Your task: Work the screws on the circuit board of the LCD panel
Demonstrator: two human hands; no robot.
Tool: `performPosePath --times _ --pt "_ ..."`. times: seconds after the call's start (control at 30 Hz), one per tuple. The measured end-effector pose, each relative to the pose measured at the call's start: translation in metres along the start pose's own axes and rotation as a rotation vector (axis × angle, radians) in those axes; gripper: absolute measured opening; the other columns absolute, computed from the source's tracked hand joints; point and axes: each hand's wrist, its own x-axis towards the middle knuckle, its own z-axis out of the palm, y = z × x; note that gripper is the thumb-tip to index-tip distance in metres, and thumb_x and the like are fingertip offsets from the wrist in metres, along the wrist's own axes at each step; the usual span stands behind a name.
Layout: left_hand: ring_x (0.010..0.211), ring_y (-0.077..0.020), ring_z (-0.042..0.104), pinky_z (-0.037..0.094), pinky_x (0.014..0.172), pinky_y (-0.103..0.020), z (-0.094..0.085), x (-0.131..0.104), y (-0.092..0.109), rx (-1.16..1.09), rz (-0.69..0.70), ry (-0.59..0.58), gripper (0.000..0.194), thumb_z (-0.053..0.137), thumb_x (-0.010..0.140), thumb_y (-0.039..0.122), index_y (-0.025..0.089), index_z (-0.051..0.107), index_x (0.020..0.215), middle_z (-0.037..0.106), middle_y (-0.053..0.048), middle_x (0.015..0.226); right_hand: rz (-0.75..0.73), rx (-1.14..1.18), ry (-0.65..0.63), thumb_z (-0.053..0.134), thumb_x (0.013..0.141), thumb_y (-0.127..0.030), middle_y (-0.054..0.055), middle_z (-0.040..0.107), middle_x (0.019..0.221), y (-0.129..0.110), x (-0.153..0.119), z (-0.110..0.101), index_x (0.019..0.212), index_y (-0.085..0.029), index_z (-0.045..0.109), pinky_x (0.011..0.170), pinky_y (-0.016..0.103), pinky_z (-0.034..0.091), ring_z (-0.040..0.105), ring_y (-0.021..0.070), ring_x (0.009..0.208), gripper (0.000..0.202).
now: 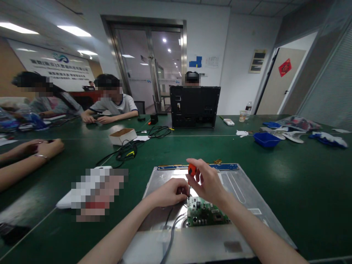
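In the head view, my right hand (208, 182) grips the orange and black handle of a screwdriver (192, 169). The screwdriver stands upright, its shaft pointing down to the upper left corner of a green circuit board (207, 214). My left hand (171, 192) is closed with its fingertips pinched beside the shaft; what they hold, if anything, is hidden. The board lies on a flat silver metal panel (250, 200), with a narrow blue strip board (228, 167) along its far edge. A grey cable (172, 236) runs from near the board toward me.
A black monitor-like housing (195, 106) stands across the green table (310, 183). Black cables (125, 152) and an open cardboard box (123, 136) lie ahead left. On the right are a blue tray (266, 140) and gloves (328, 139). Another person's hands (45, 149) are at left.
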Motion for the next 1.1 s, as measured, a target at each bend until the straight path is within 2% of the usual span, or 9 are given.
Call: performPosePath --times 0.2,0.53,0.7,0.93,1.1 --pt "0.068 -0.0155 0.053 0.043 0.060 -0.024 -0.0005 0.0004 -0.0010 0.002 0.000 0.001 0.009 0.060 0.071 0.017 0.017 0.063 0.080 0.059 0.001 0.074 0.019 -0.002 -0.010 0.054 0.095 -0.023 -0.001 0.059 0.083 0.0004 0.0007 -0.0005 0.126 -0.024 0.049 0.047 0.021 0.040 0.048 0.0090 0.052 0.032" --pt "0.067 -0.0151 0.052 0.042 0.061 -0.023 -0.0014 -0.0006 0.0023 -0.010 0.022 -0.017 0.014 0.058 0.069 0.012 0.017 0.063 0.080 0.058 0.002 0.071 0.015 0.070 -0.032 0.043 0.096 -0.017 0.005 0.063 0.096 -0.0023 0.0005 -0.0037 0.140 -0.023 0.041 0.048 0.022 0.041 0.052 0.0113 0.058 0.045" --pt "0.066 -0.0144 0.051 0.041 0.064 -0.024 -0.0018 -0.0005 0.0041 -0.014 0.017 -0.018 0.012 0.058 0.069 0.010 0.017 0.062 0.078 0.057 0.003 0.071 0.014 0.037 -0.004 0.047 0.095 -0.018 0.002 0.061 0.088 -0.0015 0.0006 -0.0017 0.132 -0.023 0.045 0.048 0.021 0.041 0.053 0.0111 0.057 0.038" --pt "0.066 -0.0145 0.051 0.041 0.064 -0.025 -0.0017 -0.0013 0.0072 -0.059 -0.006 0.006 0.007 0.063 0.070 0.016 0.017 0.060 0.076 0.056 0.003 0.070 -0.017 -0.031 0.016 0.054 0.098 -0.028 -0.001 0.058 0.081 0.0013 0.0010 -0.0009 0.123 -0.023 0.050 0.048 0.021 0.039 0.047 0.0093 0.051 0.025" --pt "0.065 -0.0144 0.050 0.041 0.063 -0.025 -0.0008 -0.0009 0.0048 -0.072 -0.003 0.005 0.010 0.062 0.068 0.016 0.017 0.061 0.078 0.056 0.003 0.070 -0.003 0.018 -0.033 0.048 0.099 -0.026 0.003 0.062 0.090 -0.0018 0.0007 -0.0040 0.134 -0.021 0.045 0.050 0.023 0.042 0.052 0.0104 0.056 0.036"
